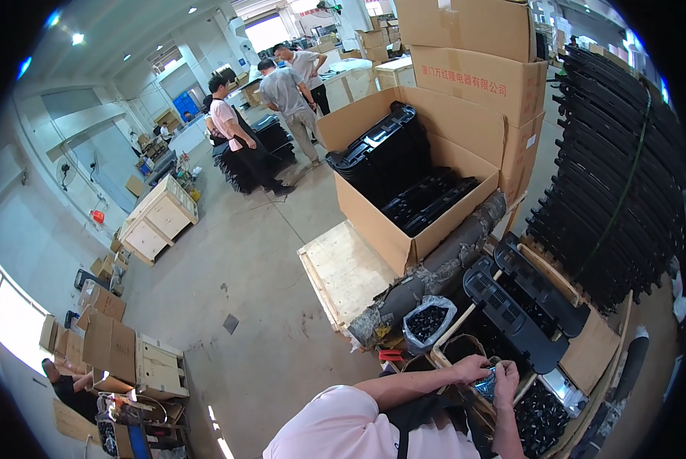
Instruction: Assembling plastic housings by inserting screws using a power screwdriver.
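My left hand (471, 369) and my right hand (505, 385) come together low in the view, over the workbench. Both have their fingers closed around a small dark piece between them, too small to name. Just under the fingers is a shiny bluish bundle (483, 385); whether a hand touches it I cannot tell. Beside my right hand lies a heap of small black parts (540, 417). Two long black plastic panels with vent slots lie beyond my hands, the nearer panel (515, 317) and the farther panel (545, 284).
A clear bag of small black parts (428, 321) and red-handled pliers (391, 356) sit left of my hands. Ahead, an open carton (446, 243) holds black moulded parts. Tall stacked black panels (614, 176) stand at right. Several people stand farther off around a dark stack (270, 141).
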Demonstrator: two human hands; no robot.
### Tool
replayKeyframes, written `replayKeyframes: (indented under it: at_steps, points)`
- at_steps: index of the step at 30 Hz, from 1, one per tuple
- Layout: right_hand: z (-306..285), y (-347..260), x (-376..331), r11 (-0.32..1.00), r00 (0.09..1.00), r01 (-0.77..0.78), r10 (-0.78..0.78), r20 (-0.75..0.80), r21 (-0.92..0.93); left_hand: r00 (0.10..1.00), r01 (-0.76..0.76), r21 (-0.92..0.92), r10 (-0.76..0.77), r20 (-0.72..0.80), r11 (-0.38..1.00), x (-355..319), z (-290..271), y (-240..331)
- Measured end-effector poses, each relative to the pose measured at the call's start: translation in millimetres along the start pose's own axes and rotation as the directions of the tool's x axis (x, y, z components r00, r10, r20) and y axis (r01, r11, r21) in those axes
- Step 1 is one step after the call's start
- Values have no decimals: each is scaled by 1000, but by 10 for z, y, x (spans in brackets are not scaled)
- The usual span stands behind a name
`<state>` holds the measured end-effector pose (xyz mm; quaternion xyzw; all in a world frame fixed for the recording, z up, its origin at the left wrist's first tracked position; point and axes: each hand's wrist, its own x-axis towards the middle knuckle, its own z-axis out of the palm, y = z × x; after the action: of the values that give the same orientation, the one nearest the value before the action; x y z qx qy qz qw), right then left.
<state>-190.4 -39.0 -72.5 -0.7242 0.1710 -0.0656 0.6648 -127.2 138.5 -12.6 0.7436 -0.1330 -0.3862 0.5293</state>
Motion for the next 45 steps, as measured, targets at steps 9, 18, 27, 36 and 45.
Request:
replayKeyframes:
  at_steps: [9,18,27,36,45]
  points:
    - [25,-8,-109,981,993,-113,115,-3,157,998,42,0,-42,39,999,-24,-42,18]
    - [25,62,-84,986,996,-91,90,13,142,998,30,-39,-29,48,999,-3,-26,-57]
    - [24,21,-116,993,998,-49,53,-36,107,995,48,-66,-41,96,997,-31,-45,40]
    - [-62,-362,-168,987,989,-89,103,103,-131,999,43,-80,-43,2,996,-65,-33,47]
    - [-209,-355,-180,956,982,-74,120,145,-284,994,-3,-166,21,109,986,-10,-67,-16]
